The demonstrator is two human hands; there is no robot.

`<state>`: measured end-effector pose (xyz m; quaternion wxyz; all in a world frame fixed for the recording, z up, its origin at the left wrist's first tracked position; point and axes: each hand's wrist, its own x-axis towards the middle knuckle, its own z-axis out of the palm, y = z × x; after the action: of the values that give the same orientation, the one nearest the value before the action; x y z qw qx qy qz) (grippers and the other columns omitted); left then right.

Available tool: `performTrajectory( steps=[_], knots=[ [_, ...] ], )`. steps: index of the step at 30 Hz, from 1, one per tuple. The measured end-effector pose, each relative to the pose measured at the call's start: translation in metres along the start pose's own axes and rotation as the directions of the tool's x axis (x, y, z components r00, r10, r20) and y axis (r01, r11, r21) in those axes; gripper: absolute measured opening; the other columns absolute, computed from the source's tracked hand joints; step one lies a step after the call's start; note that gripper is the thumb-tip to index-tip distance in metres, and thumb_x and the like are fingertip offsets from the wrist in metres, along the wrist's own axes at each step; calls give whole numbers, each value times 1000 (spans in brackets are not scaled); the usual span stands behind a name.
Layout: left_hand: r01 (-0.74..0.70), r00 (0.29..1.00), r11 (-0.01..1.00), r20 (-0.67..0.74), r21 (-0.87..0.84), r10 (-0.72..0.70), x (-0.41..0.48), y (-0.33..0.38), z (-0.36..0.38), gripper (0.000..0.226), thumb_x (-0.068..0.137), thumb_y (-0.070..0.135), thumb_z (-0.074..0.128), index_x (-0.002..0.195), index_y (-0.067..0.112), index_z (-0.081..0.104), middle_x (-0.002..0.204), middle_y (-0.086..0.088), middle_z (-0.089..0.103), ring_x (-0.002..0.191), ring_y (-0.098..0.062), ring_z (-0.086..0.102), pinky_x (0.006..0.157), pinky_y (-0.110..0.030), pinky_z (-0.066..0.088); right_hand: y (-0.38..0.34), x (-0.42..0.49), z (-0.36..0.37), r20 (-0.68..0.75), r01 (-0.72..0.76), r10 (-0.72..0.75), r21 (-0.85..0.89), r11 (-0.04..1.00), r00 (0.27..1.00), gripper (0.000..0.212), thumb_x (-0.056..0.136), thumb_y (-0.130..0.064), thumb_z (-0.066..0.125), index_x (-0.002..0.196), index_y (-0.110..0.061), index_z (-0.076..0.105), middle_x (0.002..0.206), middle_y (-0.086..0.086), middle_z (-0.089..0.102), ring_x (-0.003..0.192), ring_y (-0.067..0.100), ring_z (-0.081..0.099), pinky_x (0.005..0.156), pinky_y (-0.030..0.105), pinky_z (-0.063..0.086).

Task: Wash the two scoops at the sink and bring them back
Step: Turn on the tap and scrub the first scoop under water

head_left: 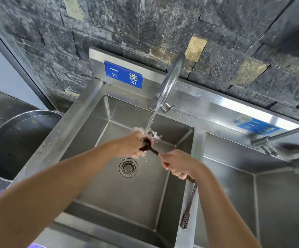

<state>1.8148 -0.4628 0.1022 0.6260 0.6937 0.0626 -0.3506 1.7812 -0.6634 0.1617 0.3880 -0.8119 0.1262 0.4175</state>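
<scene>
A dark brown wooden scoop (149,146) is held under running water over the left steel sink basin (109,190). My left hand (130,145) is wrapped around its bowl end, right where the stream lands. My right hand (176,164) grips its handle, whose tail sticks out below the fist. A second dark scoop (189,208), long and thin with a perforated end, lies along the steel divider (186,235) between the two basins, untouched. The tap (170,81) stands behind the left basin and pours a steady stream.
A drain strainer (128,167) sits in the basin floor below my hands. A right basin (243,203) has its own tap (270,142). A big steel pot (14,145) stands left of the sink. A dark stone wall rises behind.
</scene>
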Motion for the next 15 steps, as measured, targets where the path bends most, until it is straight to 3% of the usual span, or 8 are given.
performTrajectory(
  steps=[1,3,5,7,10,11,13,15],
  knots=[
    [-24,998,1000,-60,8,25,2,1,-2,26,100,3,44,101,13,67,56,3,59,39,-8,35,34,-19,27,0,1,0,-25,8,-7,50,999,1000,43,98,-48,45,66,-22,57,50,-4,40,32,9,32,32,19,25],
    [-78,976,941,-217,-330,5,9,11,8,24,98,2,48,103,9,70,56,1,61,37,-6,35,30,-19,28,-8,12,32,52,31,-54,358,933,997,49,102,-40,41,58,-23,54,45,-6,34,29,8,26,33,15,18],
    [-105,953,819,-293,-564,-80,18,15,25,16,97,6,55,93,6,70,58,-3,52,37,-9,33,30,-21,26,-18,19,81,8,32,-43,545,838,999,51,104,-33,36,56,-21,48,44,-5,33,32,9,26,37,17,19],
    [-81,963,827,-257,-556,-78,16,15,27,18,100,7,49,88,5,62,69,-7,54,38,-9,33,32,-20,26,-13,19,87,-74,109,-84,455,884,994,44,100,-36,40,60,-20,44,49,-2,36,39,14,30,43,25,23],
    [-30,990,984,-138,-178,6,0,20,0,19,101,0,42,96,6,59,66,2,65,34,-5,40,31,-17,29,-4,11,26,83,66,-87,227,972,993,43,101,-42,45,66,-18,44,49,-6,28,38,11,22,41,21,16],
    [-53,988,988,-152,-147,31,-2,22,-6,23,99,-3,44,96,10,62,64,4,65,38,-4,47,33,-15,34,-3,9,6,93,67,-83,160,985,992,42,102,-42,44,69,-16,46,50,-6,27,38,11,20,40,21,15],
    [-142,963,938,-264,-317,57,1,33,0,29,93,-12,49,91,11,67,70,2,68,60,-10,61,43,-13,46,-14,6,-2,-6,99,-99,139,985,995,40,103,-39,43,71,-16,48,51,-4,30,38,11,22,42,23,18],
    [-141,914,815,-390,-562,-111,8,40,22,15,94,-2,55,98,5,67,80,-4,71,67,-17,59,50,-18,51,-28,12,29,-82,142,-123,311,940,989,39,102,-37,43,68,-19,49,50,-4,35,37,10,28,42,22,25]
  ],
)
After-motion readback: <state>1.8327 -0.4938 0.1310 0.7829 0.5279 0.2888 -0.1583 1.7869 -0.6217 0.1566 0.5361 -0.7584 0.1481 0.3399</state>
